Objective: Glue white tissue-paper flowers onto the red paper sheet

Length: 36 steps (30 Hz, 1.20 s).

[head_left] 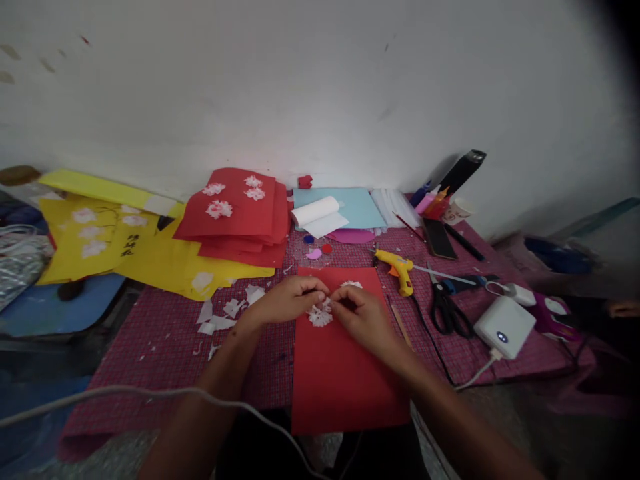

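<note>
A red sheet of paper [345, 373] lies in front of me, its near end reaching the table edge. On its upper part sits a white paper flower [320, 315], with a second white flower [352, 285] partly hidden behind my right hand. My left hand [295, 298] comes in from the left, fingers pinched at the top of the nearer flower. From the right, my right hand [361, 317] has its thumb and forefinger pinched at the same flower's upper right. Whatever is between the fingertips of either hand is too small to make out.
Red sheets with flowers [245, 220] and yellow sheets [165, 257] lie at the left, near white paper scraps [217, 322]. At the right are a yellow glue gun [400, 267], black scissors [447, 310] and a white power bank [505, 327]. A cable [200, 393] crosses the foreground.
</note>
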Available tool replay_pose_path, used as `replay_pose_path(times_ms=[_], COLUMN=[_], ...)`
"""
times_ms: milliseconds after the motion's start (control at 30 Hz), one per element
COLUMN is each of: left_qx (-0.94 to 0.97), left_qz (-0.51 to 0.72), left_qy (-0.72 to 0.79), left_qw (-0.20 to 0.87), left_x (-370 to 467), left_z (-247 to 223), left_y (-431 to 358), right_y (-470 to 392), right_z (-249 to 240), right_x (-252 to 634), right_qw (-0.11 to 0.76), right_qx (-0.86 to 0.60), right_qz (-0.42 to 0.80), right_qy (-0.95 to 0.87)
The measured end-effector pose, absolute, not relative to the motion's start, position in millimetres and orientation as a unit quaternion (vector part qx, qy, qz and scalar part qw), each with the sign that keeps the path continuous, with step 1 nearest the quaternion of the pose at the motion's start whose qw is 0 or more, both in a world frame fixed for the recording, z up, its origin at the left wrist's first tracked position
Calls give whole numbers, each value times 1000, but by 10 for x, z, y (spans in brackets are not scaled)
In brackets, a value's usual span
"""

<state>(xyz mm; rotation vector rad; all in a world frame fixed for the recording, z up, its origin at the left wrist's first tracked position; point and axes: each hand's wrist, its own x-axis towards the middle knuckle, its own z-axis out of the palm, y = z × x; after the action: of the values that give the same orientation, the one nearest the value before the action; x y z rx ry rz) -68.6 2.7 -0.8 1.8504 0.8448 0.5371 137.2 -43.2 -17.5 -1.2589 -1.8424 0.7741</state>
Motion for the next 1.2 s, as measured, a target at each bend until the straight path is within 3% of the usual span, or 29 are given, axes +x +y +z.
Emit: replay_pose_path(times_ms=[300, 1200], left_qx=[786, 828], left_qz=[201, 152], left_qy=[388, 388], left_qw=[438, 375], left_x=[-730, -767], left_z=[-108, -157], left_y=[52, 55], right_y=[-419, -449], right_z=[-237, -442], right_x=[1431, 1251], right_qw=[304, 194], right_qx=[-516, -552], right_qz=[287, 164], right_qy=[-747, -794])
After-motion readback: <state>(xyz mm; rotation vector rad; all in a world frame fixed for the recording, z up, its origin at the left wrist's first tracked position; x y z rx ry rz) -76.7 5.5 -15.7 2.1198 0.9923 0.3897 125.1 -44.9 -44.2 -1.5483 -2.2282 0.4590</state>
